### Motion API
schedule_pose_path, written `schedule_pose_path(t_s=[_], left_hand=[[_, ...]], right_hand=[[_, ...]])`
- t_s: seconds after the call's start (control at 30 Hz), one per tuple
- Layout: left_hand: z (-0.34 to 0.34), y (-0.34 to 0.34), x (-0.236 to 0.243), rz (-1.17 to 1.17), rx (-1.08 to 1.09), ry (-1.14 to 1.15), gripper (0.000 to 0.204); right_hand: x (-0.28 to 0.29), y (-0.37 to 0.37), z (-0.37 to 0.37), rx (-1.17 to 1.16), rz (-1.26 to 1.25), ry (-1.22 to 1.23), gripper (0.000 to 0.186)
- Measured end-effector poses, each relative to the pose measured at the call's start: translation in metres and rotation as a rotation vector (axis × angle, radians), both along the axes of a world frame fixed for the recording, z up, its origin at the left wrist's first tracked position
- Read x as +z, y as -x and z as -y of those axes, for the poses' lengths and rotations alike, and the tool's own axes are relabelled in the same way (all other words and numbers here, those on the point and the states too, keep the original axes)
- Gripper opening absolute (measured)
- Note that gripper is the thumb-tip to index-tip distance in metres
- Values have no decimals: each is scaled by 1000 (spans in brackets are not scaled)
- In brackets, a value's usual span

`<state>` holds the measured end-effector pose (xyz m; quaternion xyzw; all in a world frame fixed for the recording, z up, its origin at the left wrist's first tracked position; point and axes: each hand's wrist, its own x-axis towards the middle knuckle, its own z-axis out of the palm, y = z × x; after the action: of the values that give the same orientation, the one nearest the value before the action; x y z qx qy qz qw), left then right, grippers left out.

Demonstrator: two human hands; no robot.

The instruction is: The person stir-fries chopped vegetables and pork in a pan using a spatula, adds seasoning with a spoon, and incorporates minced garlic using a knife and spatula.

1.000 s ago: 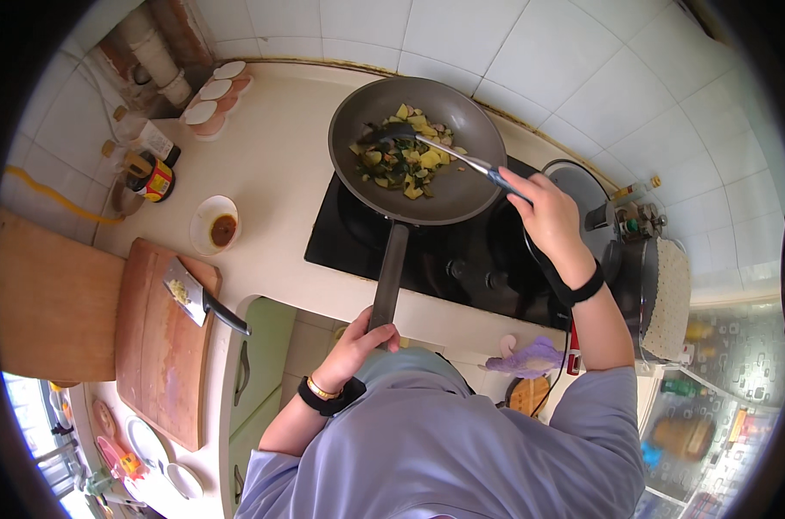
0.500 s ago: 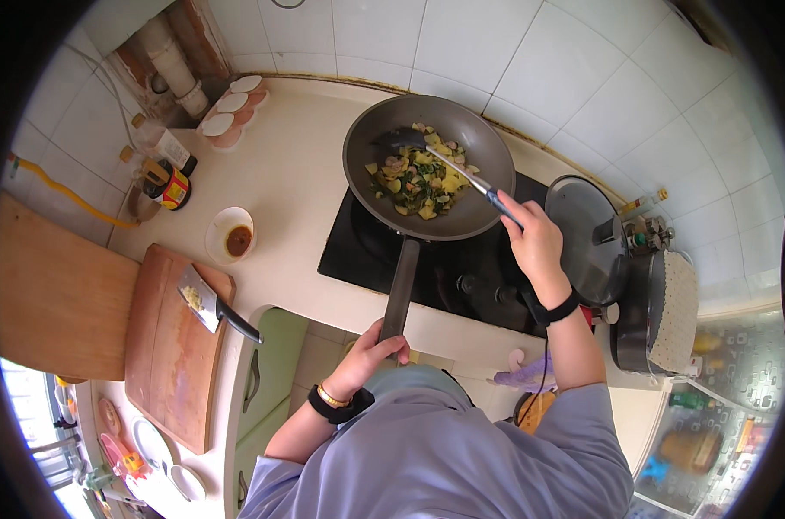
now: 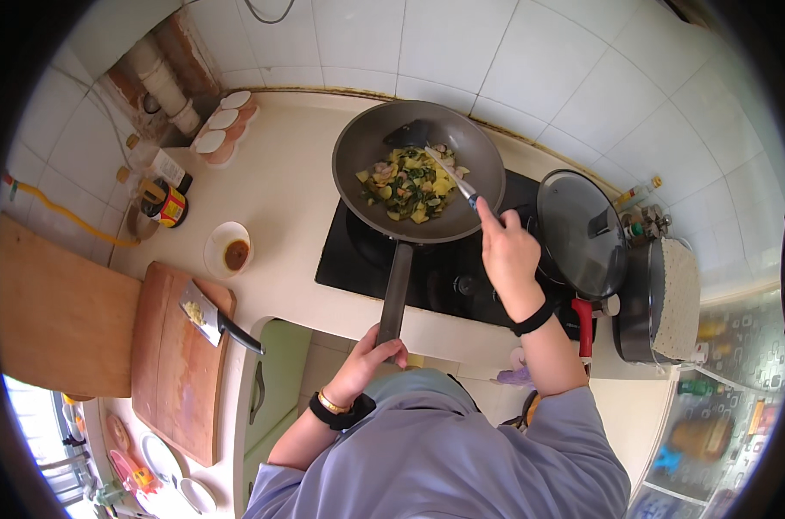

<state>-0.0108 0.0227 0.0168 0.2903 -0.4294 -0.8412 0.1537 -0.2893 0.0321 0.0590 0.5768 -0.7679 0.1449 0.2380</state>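
Now the left hand (image 3: 368,357) is wrapped around the handle of the pan (image 3: 418,169) at upper centre of the frame, while the right hand (image 3: 507,253) pinches a spatula (image 3: 436,151) resting in the food (image 3: 407,183).

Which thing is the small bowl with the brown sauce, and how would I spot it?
Start at the black stove with the frying pan on it and move left across the pale counter. The small bowl stands alone there, just above the wooden cutting board with the cleaver. It is the only open white bowl, round, with dark brown liquid inside.
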Motion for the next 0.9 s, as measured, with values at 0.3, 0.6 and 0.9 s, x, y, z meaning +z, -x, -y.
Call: schedule_pose_path(t_s=[0.3, 0.6, 0.9], left_hand=[[0, -1, -1, -10, 5, -5, 15], [2, -1, -2, -23, -27, 18, 14], [1, 1, 5, 7, -22, 11, 15]], right_hand=[[18, -9, -34, 9, 287, 31, 38], [-8, 19, -20, 247, 962, 144, 38], [8, 24, -30, 256, 809, -102, 38]])
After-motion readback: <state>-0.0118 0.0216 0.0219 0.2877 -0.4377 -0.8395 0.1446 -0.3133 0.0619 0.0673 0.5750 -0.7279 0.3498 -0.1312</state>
